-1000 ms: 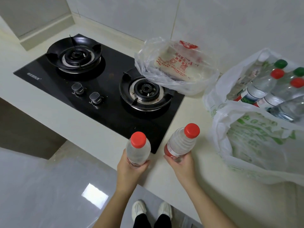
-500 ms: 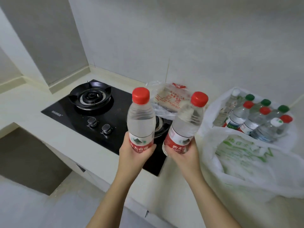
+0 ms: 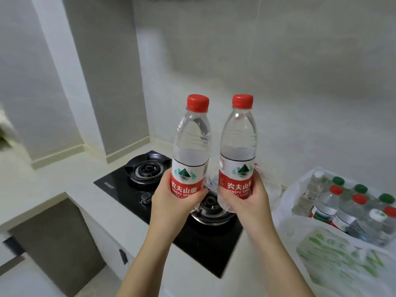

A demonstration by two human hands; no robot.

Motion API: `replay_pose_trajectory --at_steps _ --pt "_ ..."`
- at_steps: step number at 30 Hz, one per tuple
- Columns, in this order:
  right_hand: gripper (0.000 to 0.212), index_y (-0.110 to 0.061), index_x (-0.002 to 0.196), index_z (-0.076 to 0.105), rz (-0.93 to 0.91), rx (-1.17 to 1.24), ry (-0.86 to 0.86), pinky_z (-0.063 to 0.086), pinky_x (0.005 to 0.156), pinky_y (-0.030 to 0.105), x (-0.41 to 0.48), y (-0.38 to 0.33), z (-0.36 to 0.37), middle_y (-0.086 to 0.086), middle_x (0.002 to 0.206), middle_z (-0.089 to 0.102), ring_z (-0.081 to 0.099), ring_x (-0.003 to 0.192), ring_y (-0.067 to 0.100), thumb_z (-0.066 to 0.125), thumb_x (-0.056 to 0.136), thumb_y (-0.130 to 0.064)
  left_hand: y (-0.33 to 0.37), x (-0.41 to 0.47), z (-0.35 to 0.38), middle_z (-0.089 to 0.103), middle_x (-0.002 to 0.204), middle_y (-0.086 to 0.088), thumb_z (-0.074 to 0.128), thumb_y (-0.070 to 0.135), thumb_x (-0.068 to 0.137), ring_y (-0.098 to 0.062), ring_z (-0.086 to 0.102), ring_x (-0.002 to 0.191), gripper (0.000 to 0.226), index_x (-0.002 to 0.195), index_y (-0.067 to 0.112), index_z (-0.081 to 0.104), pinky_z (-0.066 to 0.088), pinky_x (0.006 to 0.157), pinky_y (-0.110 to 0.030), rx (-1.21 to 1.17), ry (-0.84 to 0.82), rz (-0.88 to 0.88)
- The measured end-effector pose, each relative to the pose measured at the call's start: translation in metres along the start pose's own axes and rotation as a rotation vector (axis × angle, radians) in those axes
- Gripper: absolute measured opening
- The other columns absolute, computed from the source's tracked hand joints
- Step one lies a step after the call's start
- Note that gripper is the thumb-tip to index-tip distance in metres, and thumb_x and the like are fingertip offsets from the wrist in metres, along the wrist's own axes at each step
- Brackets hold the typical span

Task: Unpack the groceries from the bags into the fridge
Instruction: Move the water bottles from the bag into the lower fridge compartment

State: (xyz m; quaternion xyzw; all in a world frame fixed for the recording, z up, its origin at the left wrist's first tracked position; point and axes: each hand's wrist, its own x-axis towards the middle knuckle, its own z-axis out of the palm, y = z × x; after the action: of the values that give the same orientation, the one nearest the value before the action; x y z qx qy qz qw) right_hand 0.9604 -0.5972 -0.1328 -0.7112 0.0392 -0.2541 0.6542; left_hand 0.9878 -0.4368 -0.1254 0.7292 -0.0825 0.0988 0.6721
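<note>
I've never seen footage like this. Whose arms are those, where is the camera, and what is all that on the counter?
There is no machine here. A person wears a wide-angle camera on the head, so this one picture looks forward and down along their own two arms.

The left hand grips one water bottle. The right hand grips a second water bottle. The fingers curl round the red labels. Both bottles are upright, have red caps, and are lifted above the black gas hob.

The hob is set into a pale counter. To the right sits an open white plastic bag with green print. It holds more bottles with red, green and white caps.

No fridge shows in this picture.
</note>
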Motion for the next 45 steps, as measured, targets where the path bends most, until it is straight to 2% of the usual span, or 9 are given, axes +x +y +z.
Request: replay_pose_trajectory --at_steps 4,7,10,15,20,25,32,38,45 --pt "0.065 -0.038 0.118 0.053 0.024 0.03 -0.061 0.052 0.072 0.014 0.005 -0.001 0.019 -0.023 0.103 0.066 0.063 0.094 -0.008 0.086 0.069 -0.012 0.003 -0.01 -0.015 0.069 0.09 0.019 0.086 0.012 0.063 0.003 0.066 0.082 0.058 0.109 0.031 0.057 0.051 0.062 -0.013 0.028 0.096 -0.023" --pt "0.071 -0.029 0.128 0.05 0.046 0.052 -0.147 0.052 0.083 0.02 0.006 -0.001 0.036 -0.017 0.111 0.065 0.063 0.1 -0.003 0.085 0.068 -0.011 0.003 -0.019 -0.03 0.07 0.093 0.012 0.087 0.012 0.063 0.002 0.066 0.083 0.061 0.114 0.029 0.057 0.052 0.062 -0.012 0.062 0.201 -0.055" --pt "0.07 -0.028 0.125 0.049 0.061 0.101 -0.282 0.051 0.068 0.01 0.007 0.0 0.058 -0.016 0.107 0.065 0.063 0.092 -0.01 0.084 0.069 -0.007 0.005 -0.03 -0.046 0.07 0.093 0.01 0.087 0.012 0.064 0.002 0.066 0.081 0.059 0.112 0.029 0.057 0.053 0.061 -0.014 0.089 0.313 -0.083" --pt "0.064 -0.032 0.12 0.052 0.072 0.191 -0.535 0.055 0.066 0.017 -0.002 -0.002 0.09 -0.013 0.102 0.067 0.066 0.09 -0.001 0.082 0.071 -0.002 0.007 -0.053 -0.073 0.067 0.085 0.027 0.087 0.009 0.063 0.009 0.063 0.079 0.055 0.097 0.038 0.055 0.047 0.055 -0.007 0.136 0.543 -0.138" --pt "0.068 -0.043 0.122 0.049 0.099 0.278 -0.795 0.055 0.072 0.023 -0.023 -0.008 0.126 -0.016 0.109 0.065 0.064 0.099 0.001 0.081 0.073 -0.008 0.014 -0.09 -0.097 0.069 0.101 0.007 0.086 0.012 0.064 -0.012 0.066 0.092 0.062 0.117 0.026 0.057 0.052 0.056 -0.013 0.153 0.773 -0.193" --pt "0.073 -0.041 0.126 0.045 0.107 0.269 -0.941 0.052 0.088 0.027 -0.067 -0.022 0.158 -0.017 0.117 0.061 0.061 0.105 0.003 0.084 0.07 -0.014 0.022 -0.138 -0.128 0.07 0.099 0.009 0.086 0.015 0.065 -0.007 0.067 0.088 0.056 0.111 0.03 0.059 0.054 0.073 -0.026 0.179 0.982 -0.195" --pt "0.071 -0.045 0.119 0.043 0.081 0.311 -1.143 0.047 0.076 0.013 -0.142 -0.058 0.206 -0.022 0.114 0.057 0.058 0.103 -0.002 0.084 0.071 -0.013 0.042 -0.21 -0.187 0.072 0.093 0.007 0.084 0.019 0.063 -0.013 0.069 0.086 0.05 0.106 0.028 0.061 0.055 0.071 -0.034 0.229 1.219 -0.182" --pt "0.064 -0.039 0.113 0.046 0.046 0.407 -1.343 0.049 0.065 0.009 -0.226 -0.101 0.247 -0.016 0.108 0.061 0.061 0.097 0.001 0.081 0.072 -0.005 0.072 -0.293 -0.234 0.071 0.086 0.011 0.084 0.009 0.066 -0.006 0.067 0.079 0.045 0.101 0.027 0.061 0.052 0.066 -0.026 0.34 1.408 -0.128" --pt "0.062 -0.04 0.105 0.051 0.1 0.513 -1.623 0.05 0.059 0.008 -0.322 -0.143 0.272 -0.016 0.096 0.066 0.063 0.083 -0.011 0.082 0.069 -0.001 0.109 -0.384 -0.258 0.072 0.091 0.007 0.085 0.009 0.064 -0.004 0.068 0.083 0.047 0.102 0.024 0.062 0.05 0.063 -0.015 0.475 1.65 -0.113"
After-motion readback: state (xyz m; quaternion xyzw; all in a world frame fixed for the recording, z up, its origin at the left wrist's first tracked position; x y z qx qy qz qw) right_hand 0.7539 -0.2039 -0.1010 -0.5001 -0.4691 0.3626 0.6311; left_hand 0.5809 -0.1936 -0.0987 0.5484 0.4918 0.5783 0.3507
